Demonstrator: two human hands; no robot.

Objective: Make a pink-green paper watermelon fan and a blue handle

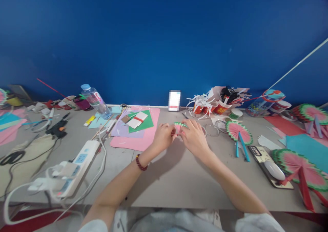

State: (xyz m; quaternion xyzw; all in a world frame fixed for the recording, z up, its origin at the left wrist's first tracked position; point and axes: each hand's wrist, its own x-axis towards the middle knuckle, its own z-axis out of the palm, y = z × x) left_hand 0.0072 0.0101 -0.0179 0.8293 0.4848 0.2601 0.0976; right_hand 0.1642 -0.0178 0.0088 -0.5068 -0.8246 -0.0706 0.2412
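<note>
Between my two hands is a small pleated paper fan (178, 126), pink with a green edge, raised over the middle of the table. My left hand (165, 135) pinches its left side, a beaded bracelet (140, 162) round the wrist. On the other side, my right hand (192, 134) has its fingers closed on the fan too. The fingers hide much of the paper. To the right lies a finished-looking round pink fan (238, 132) with green edging and blue paper handles (243, 147).
Coloured paper sheets (133, 143), a water bottle (96, 100) and a power strip (80, 167) are on the left. Cups of paper strips (202, 106) stand behind. At right lie a phone (258, 157), a mouse (274, 170) and a larger fan (298, 168).
</note>
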